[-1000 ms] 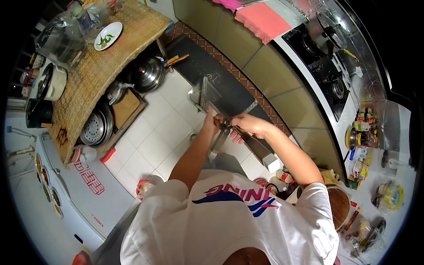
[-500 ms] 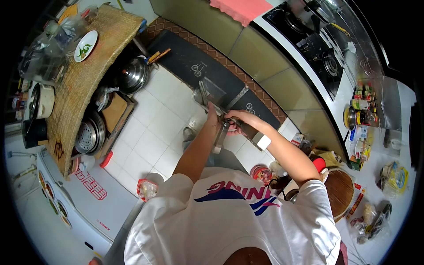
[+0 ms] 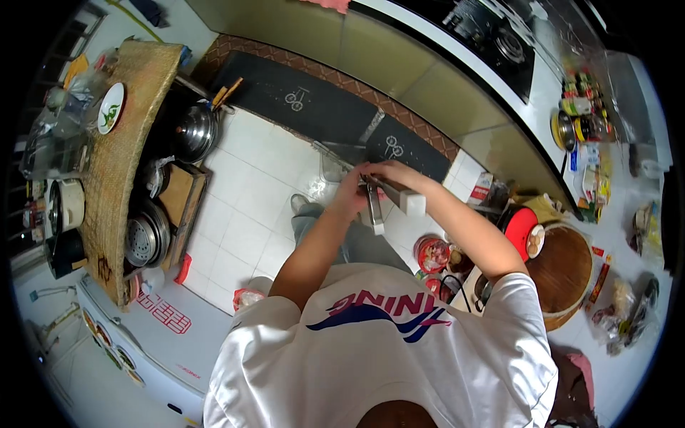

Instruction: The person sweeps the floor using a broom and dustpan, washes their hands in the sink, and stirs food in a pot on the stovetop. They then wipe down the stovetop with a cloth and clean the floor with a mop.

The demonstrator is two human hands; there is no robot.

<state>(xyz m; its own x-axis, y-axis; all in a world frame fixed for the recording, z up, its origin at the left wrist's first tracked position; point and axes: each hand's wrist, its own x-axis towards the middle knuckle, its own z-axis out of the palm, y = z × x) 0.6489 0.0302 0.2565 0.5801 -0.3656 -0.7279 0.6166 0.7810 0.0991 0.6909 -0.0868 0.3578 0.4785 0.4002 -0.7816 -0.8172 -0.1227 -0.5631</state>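
Note:
In front of my waist, both my hands are on a frame of flat metal bars (image 3: 374, 212) with a clear panel at its far end. It looks like a folding stool, but I cannot tell for sure. My left hand (image 3: 349, 194) is closed around its left side. From the right, my right hand (image 3: 397, 173) is bent over the top with its fingers curled at the joint. Two bars point back toward me, a narrow one and a wider one ending in a white cap (image 3: 412, 205). The fingertips of both hands are partly hidden.
At left stands a mat-covered table (image 3: 114, 171) with a plate of green peppers (image 3: 110, 108); pots sit below it. A dark floor mat (image 3: 264, 93) runs along the cabinets. The stove (image 3: 510, 46) is upper right, a round chopping board (image 3: 560, 271) at right.
The view has shifted, so the table and mat sit further left. The metal bars have turned in my hands, and the white-capped one now points more toward the camera. Both hands keep their hold.

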